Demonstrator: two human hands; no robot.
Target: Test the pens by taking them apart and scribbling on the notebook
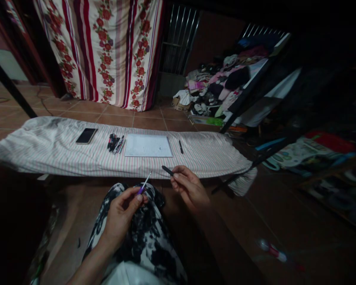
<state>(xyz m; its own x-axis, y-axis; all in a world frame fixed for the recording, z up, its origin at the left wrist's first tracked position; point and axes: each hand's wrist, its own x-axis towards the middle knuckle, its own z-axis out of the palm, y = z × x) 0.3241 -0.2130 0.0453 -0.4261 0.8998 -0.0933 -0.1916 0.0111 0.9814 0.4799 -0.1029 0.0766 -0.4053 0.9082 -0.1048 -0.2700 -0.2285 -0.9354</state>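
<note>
My left hand (127, 206) is closed in a pinch on a thin pale rod with a purple grip (141, 190); its exact kind is unclear. The rod's tip slants up and to the right, above my lap. My right hand (188, 186) pinches a black pen (167, 170), whose free end points up and left, short of the rod's tip. Beyond the hands, a spiral notepad (148, 145) lies on the striped cloth (86, 160). Several pens and markers (115, 143) lie grouped at its left, and another black pen (180, 147) lies at its right.
A phone (86, 135) rests on the cloth at the left. Behind hangs a floral curtain (106, 51). Clothes (225, 79) are heaped at the back right. Dark metal bars (243, 95) slant past the cloth's right end. A small bottle-like object (273, 251) lies on the tiled floor.
</note>
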